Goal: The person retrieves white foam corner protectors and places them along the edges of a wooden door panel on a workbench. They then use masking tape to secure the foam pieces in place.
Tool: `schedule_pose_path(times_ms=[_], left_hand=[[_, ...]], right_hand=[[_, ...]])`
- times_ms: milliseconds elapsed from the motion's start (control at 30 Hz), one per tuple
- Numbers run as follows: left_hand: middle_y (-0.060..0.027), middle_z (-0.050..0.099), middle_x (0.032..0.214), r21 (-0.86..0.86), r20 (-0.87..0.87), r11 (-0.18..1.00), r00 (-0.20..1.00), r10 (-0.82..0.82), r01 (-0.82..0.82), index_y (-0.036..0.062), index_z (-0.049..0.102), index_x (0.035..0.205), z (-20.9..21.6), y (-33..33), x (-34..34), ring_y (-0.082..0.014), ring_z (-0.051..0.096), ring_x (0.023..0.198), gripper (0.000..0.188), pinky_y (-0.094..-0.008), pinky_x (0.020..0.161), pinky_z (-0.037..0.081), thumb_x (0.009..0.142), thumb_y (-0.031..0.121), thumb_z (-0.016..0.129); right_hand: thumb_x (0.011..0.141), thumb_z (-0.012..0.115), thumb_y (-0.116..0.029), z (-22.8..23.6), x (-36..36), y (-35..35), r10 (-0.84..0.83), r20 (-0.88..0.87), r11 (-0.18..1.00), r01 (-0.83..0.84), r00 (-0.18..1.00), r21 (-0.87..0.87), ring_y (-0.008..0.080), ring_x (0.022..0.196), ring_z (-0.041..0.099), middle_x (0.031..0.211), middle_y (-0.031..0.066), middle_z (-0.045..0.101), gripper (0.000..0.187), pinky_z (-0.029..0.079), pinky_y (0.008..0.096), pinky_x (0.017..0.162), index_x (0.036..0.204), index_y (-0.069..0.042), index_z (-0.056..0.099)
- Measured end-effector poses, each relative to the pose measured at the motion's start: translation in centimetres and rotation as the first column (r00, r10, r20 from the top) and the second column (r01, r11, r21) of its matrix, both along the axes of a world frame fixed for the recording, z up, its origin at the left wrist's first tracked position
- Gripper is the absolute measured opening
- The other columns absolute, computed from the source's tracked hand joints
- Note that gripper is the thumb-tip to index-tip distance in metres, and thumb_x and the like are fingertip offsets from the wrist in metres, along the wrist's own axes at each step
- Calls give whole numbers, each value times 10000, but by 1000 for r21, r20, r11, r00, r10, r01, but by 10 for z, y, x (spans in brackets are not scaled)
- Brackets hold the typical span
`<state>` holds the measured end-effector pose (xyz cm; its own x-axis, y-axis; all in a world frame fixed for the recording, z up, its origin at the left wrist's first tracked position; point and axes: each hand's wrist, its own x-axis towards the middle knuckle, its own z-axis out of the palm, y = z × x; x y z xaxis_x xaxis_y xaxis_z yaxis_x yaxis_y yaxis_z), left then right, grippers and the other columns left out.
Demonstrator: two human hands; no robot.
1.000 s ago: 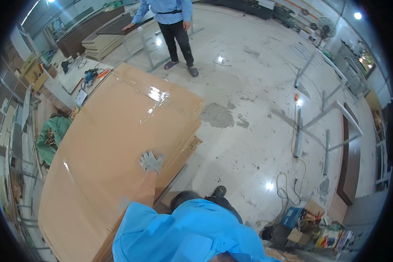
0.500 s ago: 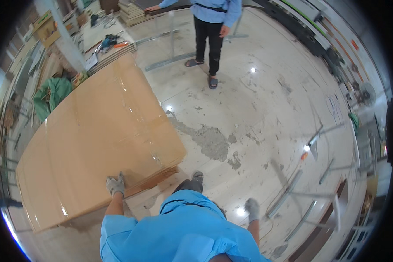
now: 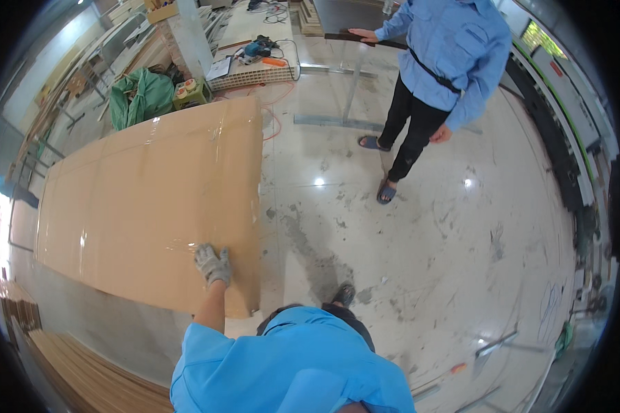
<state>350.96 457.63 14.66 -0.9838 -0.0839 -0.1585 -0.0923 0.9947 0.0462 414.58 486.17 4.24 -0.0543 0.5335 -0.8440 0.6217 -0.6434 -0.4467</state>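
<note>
One left hand (image 3: 212, 265), fingers apart, perhaps steadies the carton (image 3: 141, 206) at four o'clock, right unseen; next move needs even pressure.

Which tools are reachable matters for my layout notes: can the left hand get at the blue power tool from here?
Probably not: the left hand rests on the brown package, much of which stretches between it and the blue power tool.

Blue shirt (image 3: 289, 365), grey glove (image 3: 212, 266), dark trousers (image 3: 352, 323)
</note>
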Motion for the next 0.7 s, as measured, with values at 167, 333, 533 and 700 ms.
schedule_pose_path(times_ms=[167, 333, 533, 700], left_hand=[[-160, 310, 1605, -27, 129, 988, 979, 156, -154, 19, 385, 1508, 20, 23, -8, -327, 251, 1490, 812, -450, 1213, 187, 958, 611, 468], [-163, 313, 1602, -34, 86, 960, 956, 280, -279, 19, 395, 1503, 10, 31, -13, -329, 259, 1487, 763, -448, 1209, 200, 974, 562, 477], [-150, 389, 1565, -81, 119, 875, 867, 485, -478, 6, 461, 1460, 18, 43, -49, -322, 330, 1449, 702, -466, 1189, 232, 980, 519, 468], [-136, 463, 1514, -151, 291, 724, 670, 683, -673, 36, 568, 1367, 50, 74, -141, -310, 391, 1407, 622, -468, 1141, 284, 970, 509, 491]], right_hand=[[939, 597, -347, 47, -107, 297, -89, -65, 962, 102, 994, 254, 219, 637, 582, 701, 12, 566, 248, 481, 405, 568, 768, -169, 566], [972, 614, -369, 97, -346, 470, 205, -239, 889, -79, 949, 452, 134, 705, 601, 803, 27, 638, 295, 501, 308, 637, 971, -75, 645], [968, 650, -333, 83, -567, 462, 608, -220, 753, -467, 763, 463, 149, 811, 646, 985, 55, 689, 381, 531, 296, 733, 1195, -28, 630], [974, 620, -308, 22, -623, 441, 733, -179, 666, -746, 657, -13, 143, 800, 648, 990, 56, 703, 367, 523, 301, 709, 1171, -2, 668]])
